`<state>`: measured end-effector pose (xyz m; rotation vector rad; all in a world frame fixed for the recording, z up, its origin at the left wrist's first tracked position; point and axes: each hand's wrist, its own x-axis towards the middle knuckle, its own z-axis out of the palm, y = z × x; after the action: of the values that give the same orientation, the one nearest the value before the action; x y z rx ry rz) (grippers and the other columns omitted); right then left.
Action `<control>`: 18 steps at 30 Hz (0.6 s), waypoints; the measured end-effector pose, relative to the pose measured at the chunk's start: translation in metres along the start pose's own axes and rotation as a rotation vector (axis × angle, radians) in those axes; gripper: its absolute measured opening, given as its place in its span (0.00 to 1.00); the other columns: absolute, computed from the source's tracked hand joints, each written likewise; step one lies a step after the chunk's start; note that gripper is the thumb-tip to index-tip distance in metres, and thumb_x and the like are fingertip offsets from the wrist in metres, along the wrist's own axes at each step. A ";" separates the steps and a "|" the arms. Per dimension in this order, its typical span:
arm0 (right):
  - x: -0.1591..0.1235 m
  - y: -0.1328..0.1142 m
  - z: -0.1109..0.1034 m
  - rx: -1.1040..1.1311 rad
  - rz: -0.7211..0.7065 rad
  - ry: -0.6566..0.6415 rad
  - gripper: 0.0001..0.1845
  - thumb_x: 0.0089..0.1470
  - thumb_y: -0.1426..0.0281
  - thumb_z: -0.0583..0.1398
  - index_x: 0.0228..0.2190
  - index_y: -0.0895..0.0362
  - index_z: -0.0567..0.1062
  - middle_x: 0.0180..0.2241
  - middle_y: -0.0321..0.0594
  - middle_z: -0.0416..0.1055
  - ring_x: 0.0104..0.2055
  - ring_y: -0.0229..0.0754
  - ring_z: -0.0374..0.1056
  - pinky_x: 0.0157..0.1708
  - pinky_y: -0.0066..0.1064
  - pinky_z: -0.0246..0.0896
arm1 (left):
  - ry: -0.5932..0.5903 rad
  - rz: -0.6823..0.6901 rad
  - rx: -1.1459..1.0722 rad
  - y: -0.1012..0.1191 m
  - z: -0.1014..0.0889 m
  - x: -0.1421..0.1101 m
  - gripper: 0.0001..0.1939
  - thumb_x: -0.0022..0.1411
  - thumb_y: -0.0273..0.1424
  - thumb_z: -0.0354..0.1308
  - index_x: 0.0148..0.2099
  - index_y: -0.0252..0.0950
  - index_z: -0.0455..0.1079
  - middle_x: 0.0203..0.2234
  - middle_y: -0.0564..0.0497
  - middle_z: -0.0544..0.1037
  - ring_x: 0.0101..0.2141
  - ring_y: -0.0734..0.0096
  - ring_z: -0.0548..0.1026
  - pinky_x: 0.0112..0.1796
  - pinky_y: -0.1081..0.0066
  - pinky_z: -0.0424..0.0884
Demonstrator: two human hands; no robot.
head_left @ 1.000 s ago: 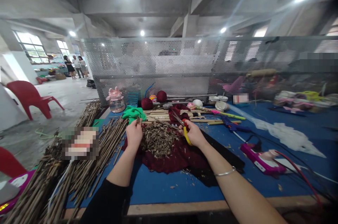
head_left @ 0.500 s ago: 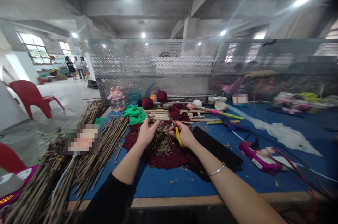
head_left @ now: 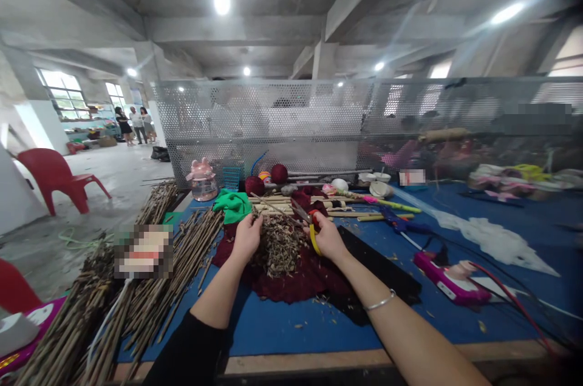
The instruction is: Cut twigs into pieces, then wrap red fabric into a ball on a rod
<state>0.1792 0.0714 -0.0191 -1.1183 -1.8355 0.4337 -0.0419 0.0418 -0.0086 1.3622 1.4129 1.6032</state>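
Note:
My right hand [head_left: 328,237] grips a pair of scissors [head_left: 301,211] with yellow and red handles. The scissor blades point up and left, slightly apart. My left hand [head_left: 247,239] is closed at the left side of a heap of dry brown plant clippings [head_left: 279,249]; what its fingers pinch is too small to make out. Beneath the heap lies a dark red cloth [head_left: 285,292] on the blue tabletop [head_left: 264,337]. A thin twig [head_left: 273,204] slants above the heap, between the hands. Beside my left hand rests a green cloth [head_left: 232,207].
Bundles of dry stalks [head_left: 180,264] lie along the left side, with a phone-like blurred object [head_left: 144,250] on them. At right are a black sheet [head_left: 382,264], a glue gun [head_left: 401,222] and a purple power strip [head_left: 450,278]. A perforated metal screen [head_left: 273,125] stands behind.
My left hand has drawn slightly left and down, its fingers closing more. The scissors have opened and now show their blades. The camera view has tilted up a little.

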 end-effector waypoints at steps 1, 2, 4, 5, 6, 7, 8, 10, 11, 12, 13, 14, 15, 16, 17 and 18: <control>0.001 0.001 -0.002 -0.026 -0.003 0.009 0.10 0.43 0.67 0.58 0.30 0.56 0.66 0.28 0.39 0.68 0.31 0.41 0.64 0.34 0.31 0.60 | 0.025 0.008 0.002 0.000 -0.002 0.002 0.14 0.54 0.40 0.52 0.31 0.33 0.68 0.22 0.52 0.73 0.27 0.71 0.69 0.31 0.73 0.64; 0.001 0.002 -0.004 -0.046 -0.003 0.017 0.10 0.43 0.67 0.58 0.31 0.56 0.66 0.28 0.39 0.69 0.31 0.41 0.64 0.34 0.31 0.60 | 0.054 0.014 0.005 0.000 -0.005 0.004 0.14 0.54 0.40 0.52 0.30 0.33 0.68 0.22 0.52 0.73 0.27 0.71 0.69 0.31 0.74 0.64; 0.002 0.003 -0.007 -0.057 0.006 0.034 0.10 0.42 0.67 0.58 0.31 0.56 0.67 0.29 0.39 0.69 0.31 0.42 0.65 0.34 0.32 0.60 | 0.119 0.024 0.007 0.000 -0.010 0.007 0.14 0.55 0.40 0.51 0.31 0.33 0.68 0.23 0.51 0.72 0.27 0.71 0.69 0.30 0.74 0.64; 0.003 0.003 -0.007 -0.044 0.017 0.042 0.11 0.42 0.67 0.58 0.31 0.56 0.66 0.29 0.40 0.69 0.31 0.42 0.65 0.34 0.32 0.60 | 0.150 0.028 0.005 0.001 -0.012 0.008 0.13 0.55 0.39 0.51 0.31 0.33 0.68 0.23 0.51 0.72 0.27 0.71 0.69 0.30 0.74 0.64; 0.003 0.002 -0.007 -0.018 0.033 0.044 0.11 0.42 0.66 0.58 0.30 0.57 0.66 0.29 0.40 0.69 0.31 0.42 0.65 0.34 0.32 0.60 | 0.174 0.031 0.001 0.002 -0.013 0.008 0.13 0.55 0.39 0.51 0.31 0.33 0.68 0.23 0.51 0.72 0.27 0.72 0.69 0.29 0.74 0.64; 0.003 0.000 -0.007 0.015 0.053 0.041 0.12 0.41 0.65 0.59 0.30 0.57 0.66 0.29 0.40 0.69 0.30 0.41 0.65 0.33 0.32 0.60 | 0.185 0.031 -0.006 0.003 -0.014 0.008 0.13 0.55 0.39 0.52 0.31 0.33 0.68 0.23 0.51 0.72 0.26 0.72 0.68 0.28 0.74 0.63; 0.003 -0.003 -0.006 0.049 0.071 0.032 0.12 0.41 0.64 0.59 0.29 0.57 0.66 0.28 0.40 0.69 0.28 0.40 0.65 0.31 0.31 0.61 | 0.182 0.026 -0.017 0.004 -0.013 0.007 0.14 0.54 0.39 0.52 0.31 0.32 0.68 0.22 0.51 0.72 0.24 0.73 0.68 0.27 0.75 0.63; 0.002 -0.012 -0.003 0.109 0.083 0.008 0.14 0.40 0.62 0.60 0.28 0.57 0.66 0.28 0.39 0.69 0.26 0.38 0.63 0.29 0.30 0.60 | 0.120 -0.002 -0.055 0.008 -0.008 0.003 0.14 0.55 0.39 0.52 0.32 0.32 0.68 0.20 0.52 0.71 0.20 0.76 0.65 0.23 0.76 0.61; 0.001 -0.017 -0.001 0.130 0.078 -0.001 0.14 0.40 0.62 0.60 0.28 0.57 0.66 0.27 0.39 0.69 0.25 0.37 0.63 0.29 0.30 0.60 | 0.065 -0.023 -0.083 0.011 -0.004 0.000 0.14 0.55 0.39 0.51 0.33 0.32 0.67 0.20 0.53 0.71 0.17 0.78 0.63 0.20 0.76 0.59; 0.000 -0.022 0.001 0.149 0.068 -0.005 0.15 0.40 0.62 0.60 0.28 0.57 0.65 0.27 0.38 0.68 0.25 0.36 0.62 0.29 0.30 0.60 | 0.001 -0.046 -0.115 0.014 0.000 -0.003 0.13 0.56 0.38 0.51 0.35 0.32 0.67 0.21 0.53 0.71 0.15 0.81 0.61 0.18 0.77 0.57; 0.000 -0.027 0.002 0.167 0.061 -0.009 0.15 0.39 0.61 0.61 0.28 0.57 0.65 0.27 0.38 0.68 0.25 0.36 0.62 0.29 0.30 0.60 | -0.057 -0.072 -0.149 0.017 0.005 -0.007 0.13 0.56 0.37 0.50 0.38 0.33 0.66 0.22 0.54 0.72 0.14 0.82 0.60 0.16 0.78 0.55; -0.001 -0.032 0.004 0.187 0.062 -0.014 0.15 0.39 0.61 0.61 0.27 0.57 0.65 0.27 0.37 0.68 0.25 0.35 0.61 0.30 0.29 0.60 | -0.105 -0.100 -0.183 0.020 0.009 -0.011 0.13 0.56 0.36 0.51 0.41 0.34 0.64 0.24 0.53 0.72 0.13 0.83 0.60 0.15 0.79 0.55; -0.002 -0.035 0.006 0.209 0.068 -0.021 0.16 0.39 0.61 0.61 0.27 0.57 0.65 0.27 0.37 0.68 0.25 0.35 0.61 0.30 0.29 0.60 | -0.143 -0.128 -0.216 0.023 0.013 -0.015 0.13 0.55 0.35 0.51 0.43 0.35 0.63 0.26 0.53 0.72 0.14 0.83 0.61 0.15 0.80 0.56; -0.003 -0.039 0.007 0.227 0.079 -0.033 0.16 0.39 0.60 0.62 0.27 0.57 0.65 0.27 0.37 0.68 0.25 0.35 0.61 0.29 0.29 0.60 | -0.173 -0.152 -0.245 0.025 0.016 -0.018 0.15 0.55 0.34 0.52 0.44 0.35 0.61 0.27 0.52 0.72 0.16 0.82 0.64 0.15 0.80 0.58; -0.004 -0.041 0.009 0.243 0.090 -0.045 0.17 0.38 0.60 0.62 0.27 0.57 0.65 0.26 0.37 0.68 0.25 0.35 0.61 0.29 0.29 0.59 | -0.199 -0.167 -0.265 0.028 0.018 -0.021 0.16 0.54 0.34 0.53 0.45 0.36 0.61 0.28 0.52 0.72 0.18 0.81 0.66 0.17 0.80 0.62; -0.005 -0.043 0.010 0.256 0.100 -0.057 0.17 0.37 0.60 0.62 0.27 0.57 0.65 0.26 0.37 0.68 0.25 0.35 0.60 0.28 0.28 0.59 | -0.223 -0.170 -0.273 0.029 0.019 -0.023 0.18 0.53 0.34 0.55 0.46 0.36 0.61 0.28 0.52 0.71 0.21 0.79 0.68 0.19 0.79 0.64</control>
<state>0.1495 0.0463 0.0028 -1.0317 -1.7204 0.7435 -0.0118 0.0201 0.0105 1.1865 1.1016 1.4248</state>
